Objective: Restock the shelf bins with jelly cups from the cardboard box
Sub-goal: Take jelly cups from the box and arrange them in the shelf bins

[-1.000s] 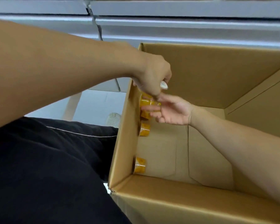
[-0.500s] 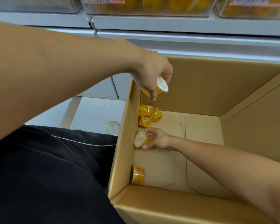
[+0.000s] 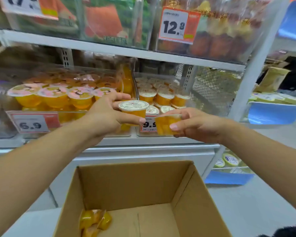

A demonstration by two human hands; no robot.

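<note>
Jelly cups (image 3: 162, 97) in blurry shelf bins (image 3: 186, 79)

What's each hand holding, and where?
Left hand pinches an upright jelly cup by its sides; right hand grips a tilted jelly cup around its body.

— What sits around the 9.9 price tag (image 3: 149, 124)?

— Left of it, a 6.9 tag (image 3: 31, 124). Above it, on the next shelf up, a 12.8 tag (image 3: 178, 25) fronts brown packs, with a salmon-coloured packet (image 3: 103, 23) left of that.

— And to its right?

— Wire mesh (image 3: 212, 86), then blue trays (image 3: 273, 113) beyond a white upright post (image 3: 254, 65).
</note>
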